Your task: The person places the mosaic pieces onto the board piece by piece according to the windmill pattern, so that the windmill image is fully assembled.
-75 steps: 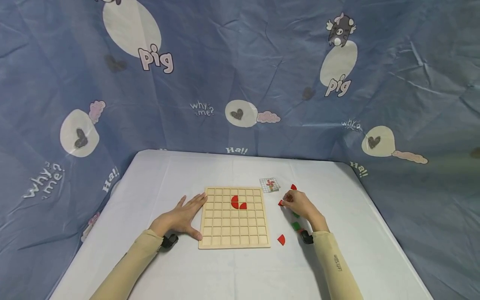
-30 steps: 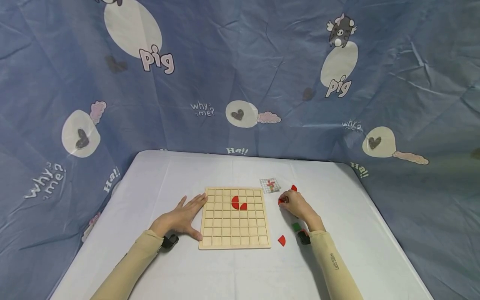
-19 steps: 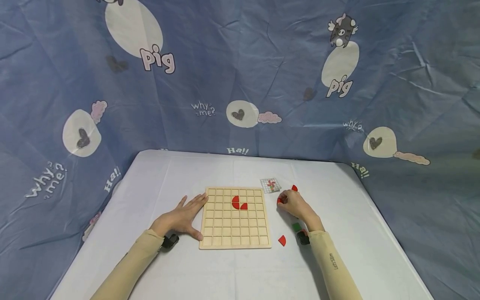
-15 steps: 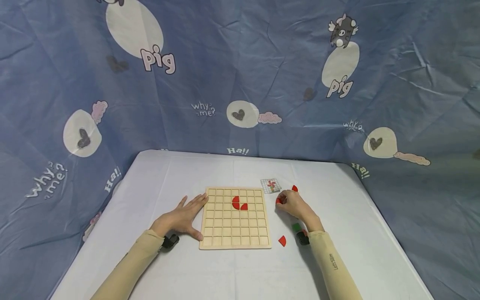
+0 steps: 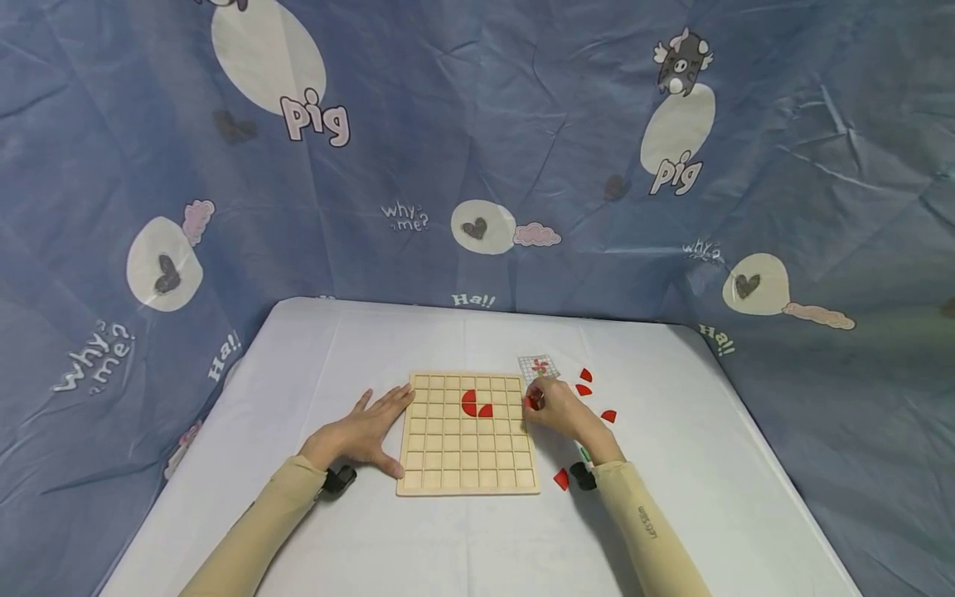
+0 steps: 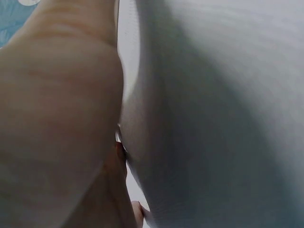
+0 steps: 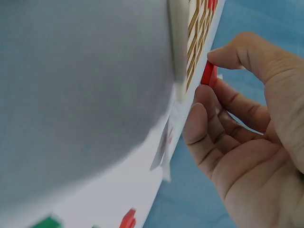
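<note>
A wooden grid board (image 5: 451, 464) lies on the white table, with three red quarter-circle pieces (image 5: 469, 404) in its upper middle cells. My left hand (image 5: 358, 434) rests flat with fingers spread, its fingertips and thumb against the board's left edge. In the left wrist view the palm side of that hand (image 6: 57, 118) fills the left part. Over the board's right edge, my right hand (image 5: 561, 410) pinches a red quarter-circle piece (image 7: 209, 73) between thumb and fingers. The right wrist view shows this right hand (image 7: 251, 118) above the table, the board (image 7: 197, 42) beyond it.
A small pattern card (image 5: 539, 366) with a red pinwheel lies behind the right hand. Several loose red pieces (image 5: 608, 416) are scattered right of it, another red piece (image 5: 561, 478) nearer the front. A green piece (image 5: 585, 453) is partly hidden by the right wrist.
My right hand has picked up a red quarter-circle piece from the loose ones and carried it left to the board's right edge. The left hand stays in place.
</note>
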Available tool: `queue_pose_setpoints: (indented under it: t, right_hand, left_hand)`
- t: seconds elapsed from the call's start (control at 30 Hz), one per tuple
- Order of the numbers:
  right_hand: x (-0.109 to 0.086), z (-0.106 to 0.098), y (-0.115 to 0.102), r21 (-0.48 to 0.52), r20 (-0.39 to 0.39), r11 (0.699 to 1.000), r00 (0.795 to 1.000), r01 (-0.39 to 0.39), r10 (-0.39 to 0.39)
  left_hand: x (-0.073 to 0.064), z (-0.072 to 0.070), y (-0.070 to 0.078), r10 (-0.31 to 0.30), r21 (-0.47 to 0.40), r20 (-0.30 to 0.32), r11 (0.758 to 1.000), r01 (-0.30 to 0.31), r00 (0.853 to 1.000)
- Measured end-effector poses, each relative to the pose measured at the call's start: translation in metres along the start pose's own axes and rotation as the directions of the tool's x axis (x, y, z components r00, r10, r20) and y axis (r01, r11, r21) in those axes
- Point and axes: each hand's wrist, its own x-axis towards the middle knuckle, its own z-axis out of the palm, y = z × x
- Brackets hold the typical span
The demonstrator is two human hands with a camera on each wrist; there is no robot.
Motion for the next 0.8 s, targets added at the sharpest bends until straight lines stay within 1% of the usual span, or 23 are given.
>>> queue_pose_setpoints:
  t: [0.13,0.3,0.47,0.63,0.8]
  right_hand:
    - [0.004,0.006,-0.011,0.014,0.039,0.999,0.999,0.036,-0.036]
    - [0.009,0.014,-0.02,-0.031,0.101,0.996,0.991,0.088,-0.084]
    - [0.013,0.018,-0.027,-0.066,0.1,0.989,0.987,0.134,-0.127]
    - [0.016,0.021,-0.029,-0.09,0.115,0.985,0.984,0.147,-0.136]
    - [0.018,0.022,-0.03,-0.072,0.134,0.989,0.983,0.133,-0.122]
  left_hand:
    - [0.0,0.001,0.0,-0.006,0.0,0.007,1.0,0.006,1.0]
    - [0.0,0.001,0.0,-0.005,0.0,0.007,1.0,0.005,1.0]
    - [0.0,-0.001,0.001,-0.006,-0.001,0.008,1.0,0.006,1.0]
    - [0.0,-0.001,0.001,-0.011,0.005,0.011,1.0,0.011,1.0]
    - [-0.001,0.0,0.002,-0.008,-0.003,0.01,1.0,0.008,1.0]
